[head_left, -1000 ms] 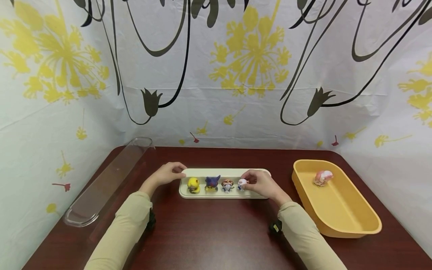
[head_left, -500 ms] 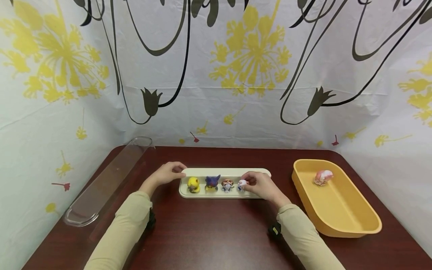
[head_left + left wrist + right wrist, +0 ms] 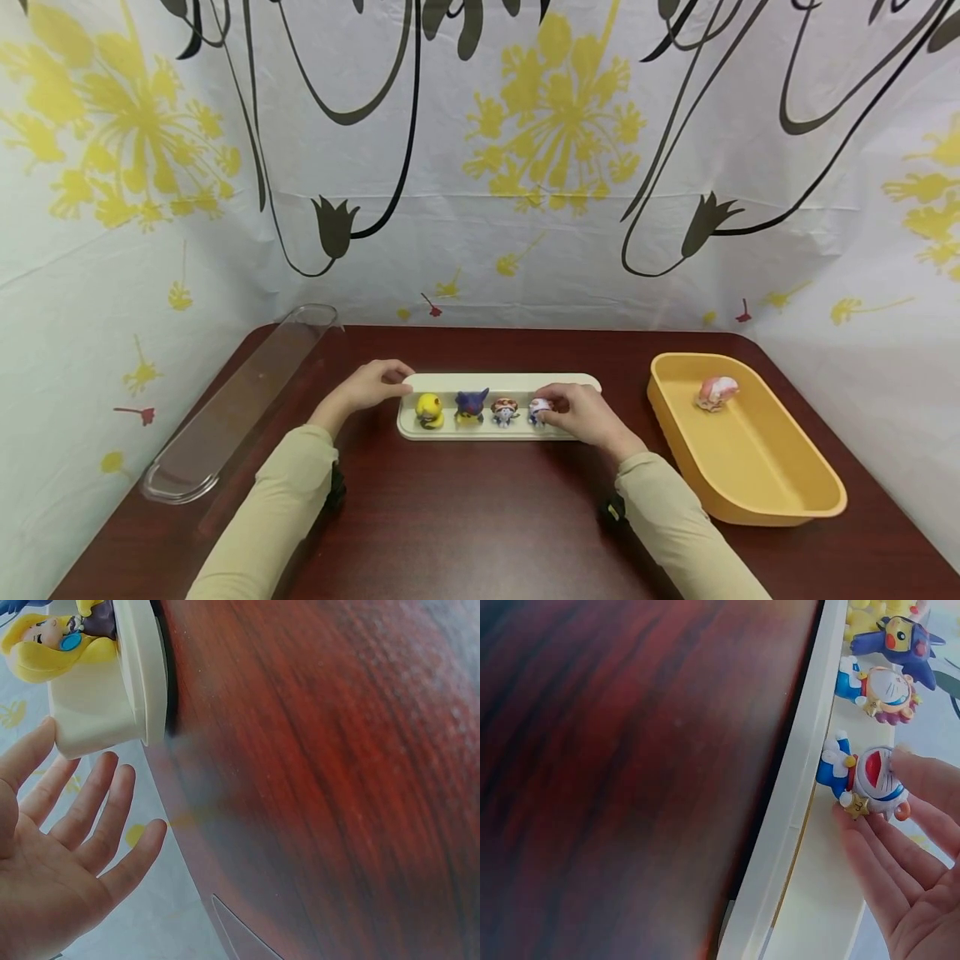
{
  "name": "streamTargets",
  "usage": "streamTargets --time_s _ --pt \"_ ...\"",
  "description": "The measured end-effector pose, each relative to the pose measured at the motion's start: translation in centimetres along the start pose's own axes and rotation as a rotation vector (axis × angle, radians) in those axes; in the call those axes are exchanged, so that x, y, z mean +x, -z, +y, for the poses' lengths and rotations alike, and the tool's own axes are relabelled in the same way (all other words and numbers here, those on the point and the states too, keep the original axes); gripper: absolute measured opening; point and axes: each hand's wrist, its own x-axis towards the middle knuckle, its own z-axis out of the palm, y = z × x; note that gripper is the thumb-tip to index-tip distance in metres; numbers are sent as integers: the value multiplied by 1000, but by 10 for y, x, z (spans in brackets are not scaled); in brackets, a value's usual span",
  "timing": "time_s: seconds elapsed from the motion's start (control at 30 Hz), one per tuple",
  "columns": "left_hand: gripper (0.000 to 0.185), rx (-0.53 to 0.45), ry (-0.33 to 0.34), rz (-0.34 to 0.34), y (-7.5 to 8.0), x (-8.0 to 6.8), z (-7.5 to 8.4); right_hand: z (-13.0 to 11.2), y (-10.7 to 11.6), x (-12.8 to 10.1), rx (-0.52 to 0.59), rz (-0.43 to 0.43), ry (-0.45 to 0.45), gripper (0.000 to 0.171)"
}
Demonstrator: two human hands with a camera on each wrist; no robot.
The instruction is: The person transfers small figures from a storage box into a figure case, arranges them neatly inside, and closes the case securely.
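White-and-blue Doraemon-style figurine (image 3: 866,774) sits in the cream tray (image 3: 487,382), rightmost of 4; my right hand (image 3: 583,412) pinches it between thumb and fingers. Recommended: settle its base flat before loosening, clear of the neighbouring figurine (image 3: 885,691). My left hand (image 3: 367,387), fingers spread, touches the tray's left end, a useful brace. Yellow bin (image 3: 750,458), right: 1 pink-and-white piece (image 3: 717,393).

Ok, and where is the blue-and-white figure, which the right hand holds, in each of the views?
Head: right of centre, the rightmost blue-and-white figure in the row, at the right hand.
Left wrist: not in it.
Right wrist: right of centre, mid-height, touched by the fingers.
Shared landmark: the cream tray, in all three views.
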Motion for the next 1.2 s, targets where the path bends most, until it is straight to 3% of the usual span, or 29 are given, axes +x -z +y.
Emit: streamTargets --time_s 0.2,0.57,0.87,1.2 --pt "26 5 6 3 -1 0 0 -1 0 -1 -53 10 2 23" --pt "27 7 21 3 -2 -1 1 2 9 -7 -29 52 -15 35" --pt "26 7 17 7 -1 0 1 -9 53 1 -76 147 20 20" --pt "25 2 10 9 -1 0 1 -11 112 -4 -127 221 -87 28"
